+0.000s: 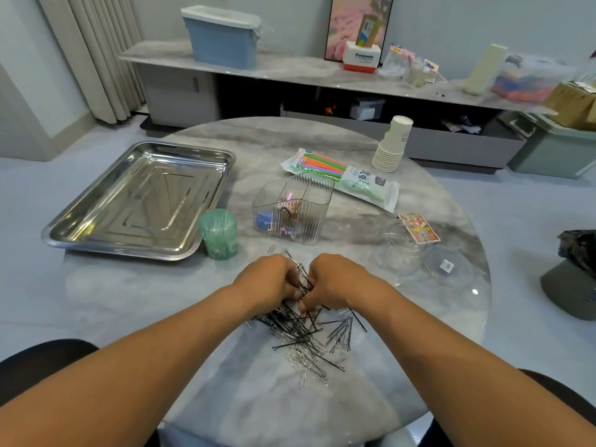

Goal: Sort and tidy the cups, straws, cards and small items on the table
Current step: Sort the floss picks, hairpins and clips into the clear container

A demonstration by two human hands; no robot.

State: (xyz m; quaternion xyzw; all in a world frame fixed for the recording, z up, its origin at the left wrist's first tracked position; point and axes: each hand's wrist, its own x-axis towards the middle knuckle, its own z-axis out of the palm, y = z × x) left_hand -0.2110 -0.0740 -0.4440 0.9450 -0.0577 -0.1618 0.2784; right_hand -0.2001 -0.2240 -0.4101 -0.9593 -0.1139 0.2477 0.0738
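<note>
Place: a home living room.
Seating area: a round marble-look tabletop (322, 137) in the middle of a pale tiled floor.
Wall side: a long low media cabinet (290, 79) with a framed picture (358, 24) leaning on it.
Window side: full-length pleated curtains (96, 53).
Household clutter: a blue lidded bin (222, 40), storage boxes and bags on the cabinet.

The only word I can read clearly is "Panasonic", printed in dark letters on the white and red box (360, 60) on the sideboard across from me. The straw packet (342, 178) on my table carries printing, and the glass lid (446, 265) a small sticker, both too small to read.
</note>
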